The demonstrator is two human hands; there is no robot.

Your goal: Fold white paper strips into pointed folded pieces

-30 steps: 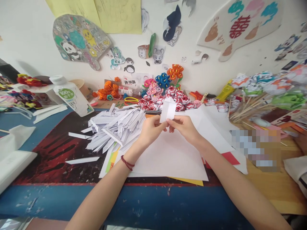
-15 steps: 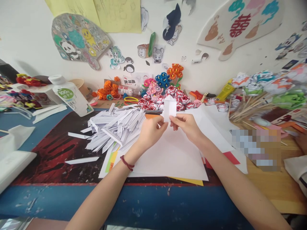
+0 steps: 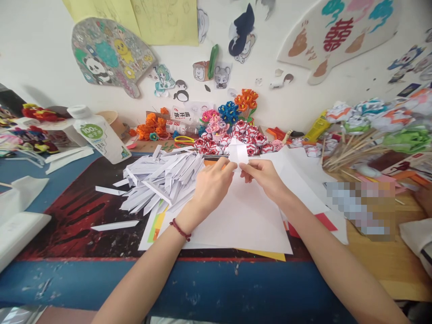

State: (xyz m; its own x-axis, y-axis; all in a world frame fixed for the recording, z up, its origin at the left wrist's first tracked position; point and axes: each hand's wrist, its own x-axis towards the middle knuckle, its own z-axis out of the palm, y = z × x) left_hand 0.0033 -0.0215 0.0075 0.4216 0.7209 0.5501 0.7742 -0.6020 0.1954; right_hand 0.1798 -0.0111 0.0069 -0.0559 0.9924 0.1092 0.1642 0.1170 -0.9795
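Both hands pinch a small folded piece of white paper [image 3: 239,153], held up above a stack of white sheets [image 3: 251,220]. My left hand [image 3: 216,182], with a dark red cord bracelet at the wrist, is closed at the paper's lower left edge. At its lower right, my right hand [image 3: 265,176] grips the paper between thumb and fingers. The fingers hide the bottom of the paper. Left of my hands lies a heap of narrow folded paper strips [image 3: 162,180], partly on the sheets' edge.
A tilted white bottle [image 3: 101,137] stands at the back left. Red-and-white paper flowers [image 3: 248,135] line the back of the desk. Thin wooden sticks [image 3: 347,148] and paper flowers crowd the right side. A single folded strip [image 3: 114,226] lies on the dark mat [image 3: 74,225].
My left hand has turned and shifted slightly up and right along the paper's lower edge. The paper's pointed top looks less distinct and its face has turned. The right hand has barely moved.
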